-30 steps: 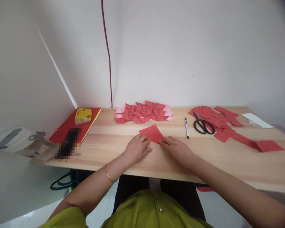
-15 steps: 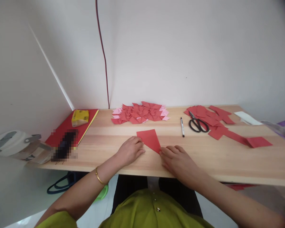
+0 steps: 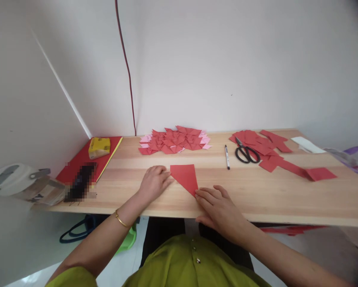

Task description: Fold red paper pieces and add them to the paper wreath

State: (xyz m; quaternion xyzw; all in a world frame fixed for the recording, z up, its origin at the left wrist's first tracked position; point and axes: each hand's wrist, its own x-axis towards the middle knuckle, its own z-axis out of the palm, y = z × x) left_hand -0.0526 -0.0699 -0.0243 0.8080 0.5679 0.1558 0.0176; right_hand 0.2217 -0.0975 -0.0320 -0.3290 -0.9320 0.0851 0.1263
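Sheet: red (image 3: 185,175), roughly three-cornered, on desk (image 3: 131,187) between the hands, near front edge; long slanted side faces the person, one point aimed down at the right hand.
Left hand: (image 3: 153,183) fingers half bent, tips at sheet's left end; can't tell whether it grips.
Right hand: (image 3: 217,209) fingers extended, tips on sheet's lower point, thumb spread clear of it; not clenched, pressing lightly or just resting, can't tell.
Bangle: gold (image 3: 120,219), left wrist.
Folded pieces: red and pink (image 3: 179,140), overlapping heap beyond sheet, by the wall (image 3: 202,71).
Pen: white, black ends (image 3: 227,157), right of heap.
Scissors: black handles (image 3: 247,154), just right of pen, blades over red papers (image 3: 265,144).
Strip: red (image 3: 320,173), trails right from papers, end bent up.
White paper: (image 3: 308,144) far right, back.
Folder: red (image 3: 77,158), left end, yellow packet (image 3: 99,147) on top.
Dark thing: (image 3: 81,181) pixelated, partly over folder.
Jug: pale lid (image 3: 13,179), far left.
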